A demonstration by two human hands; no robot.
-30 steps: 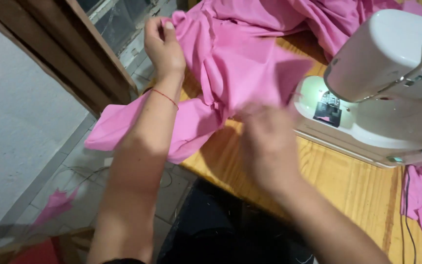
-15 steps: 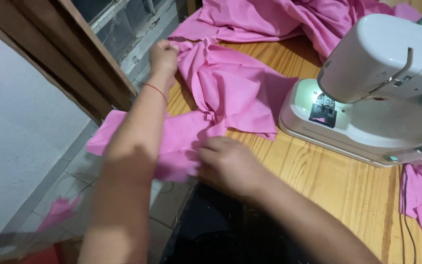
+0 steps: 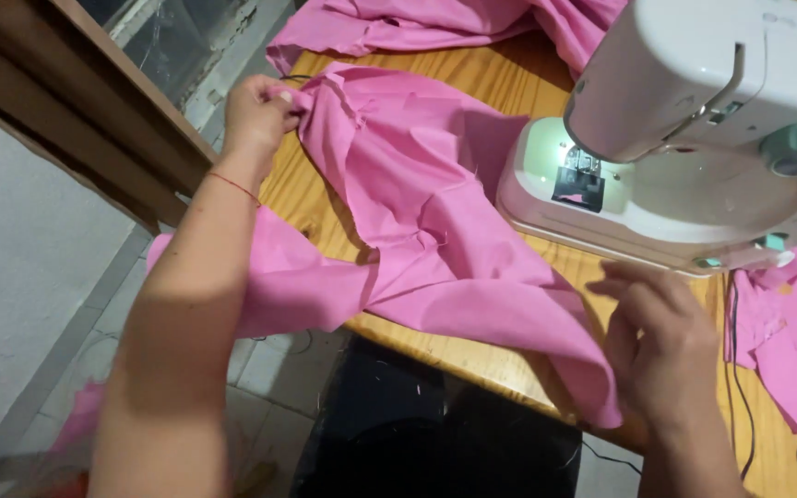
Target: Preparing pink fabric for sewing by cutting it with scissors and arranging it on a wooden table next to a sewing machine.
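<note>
Both hands [image 3: 255, 115] [image 3: 661, 346] stretch pink fabric [image 3: 417, 212] beside white sewing machine [image 3: 694, 138]

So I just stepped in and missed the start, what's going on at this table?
A person is spreading a pink cotton-like fabric piece across the wooden table. The left hand pinches its far corner near the table's edge, while the right hand holds the near end at the front edge. A white sewing machine with mint-green knobs sits just beside the cloth, its light on. More pink fabric lies behind.
</note>
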